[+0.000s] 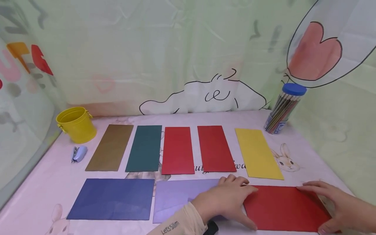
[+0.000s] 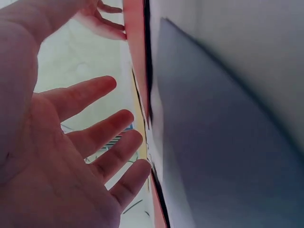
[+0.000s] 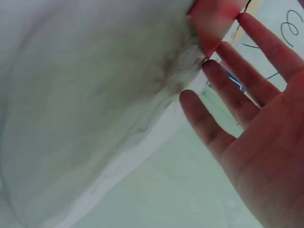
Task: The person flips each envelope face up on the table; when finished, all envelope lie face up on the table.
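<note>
A flat red rectangular card [image 1: 288, 207] lies crosswise at the front right of the table in the head view. My left hand [image 1: 227, 199] is at its left edge, thumb and fingers spread, partly over a lilac card [image 1: 182, 197]. At the red card's right edge is my right hand [image 1: 337, 200], with its thumb near the front corner and a finger on the far edge. Both wrist views show fairly straight, separated fingers: the left hand [image 2: 71, 156] beside card edges, the right hand [image 3: 266, 109] with fingertips at a red corner.
A dark blue card [image 1: 113, 199] lies at front left. Behind are brown [image 1: 110, 148], green [image 1: 144, 148], two red [image 1: 178, 150] and yellow [image 1: 259, 153] cards. A yellow bucket [image 1: 77, 125], small light-blue stapler [image 1: 78, 154] and blue-lidded pencil tub [image 1: 283, 111] stand farther out.
</note>
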Demonstrator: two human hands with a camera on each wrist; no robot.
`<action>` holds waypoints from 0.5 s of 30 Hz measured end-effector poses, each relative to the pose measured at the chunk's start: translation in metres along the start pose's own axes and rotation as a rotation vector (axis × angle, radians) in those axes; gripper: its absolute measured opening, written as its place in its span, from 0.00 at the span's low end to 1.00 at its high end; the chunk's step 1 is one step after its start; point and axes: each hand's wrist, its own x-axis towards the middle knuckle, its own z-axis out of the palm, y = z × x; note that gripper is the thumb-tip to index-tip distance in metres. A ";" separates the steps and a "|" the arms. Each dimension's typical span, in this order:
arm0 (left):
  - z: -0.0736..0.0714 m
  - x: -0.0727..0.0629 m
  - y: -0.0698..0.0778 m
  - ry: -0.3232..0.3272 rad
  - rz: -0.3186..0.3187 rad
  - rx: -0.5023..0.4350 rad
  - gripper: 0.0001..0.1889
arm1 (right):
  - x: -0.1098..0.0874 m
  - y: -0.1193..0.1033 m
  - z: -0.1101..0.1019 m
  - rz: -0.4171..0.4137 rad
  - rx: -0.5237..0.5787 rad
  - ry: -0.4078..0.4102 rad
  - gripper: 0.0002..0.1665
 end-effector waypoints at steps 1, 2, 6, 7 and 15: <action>0.001 0.000 -0.001 -0.010 0.005 0.000 0.46 | 0.000 0.002 0.001 -0.003 -0.012 -0.001 0.71; 0.002 0.000 -0.001 -0.019 0.009 0.001 0.46 | -0.001 0.005 0.001 -0.026 -0.035 -0.002 0.71; 0.006 0.000 0.000 -0.049 0.013 0.027 0.47 | -0.002 0.015 0.002 -0.150 -0.117 0.005 0.67; 0.007 0.001 0.001 -0.045 0.013 0.047 0.46 | -0.002 0.018 0.002 -0.177 -0.125 0.006 0.65; 0.013 0.004 0.003 -0.032 -0.003 0.115 0.45 | -0.001 0.025 0.002 -0.194 -0.091 -0.017 0.60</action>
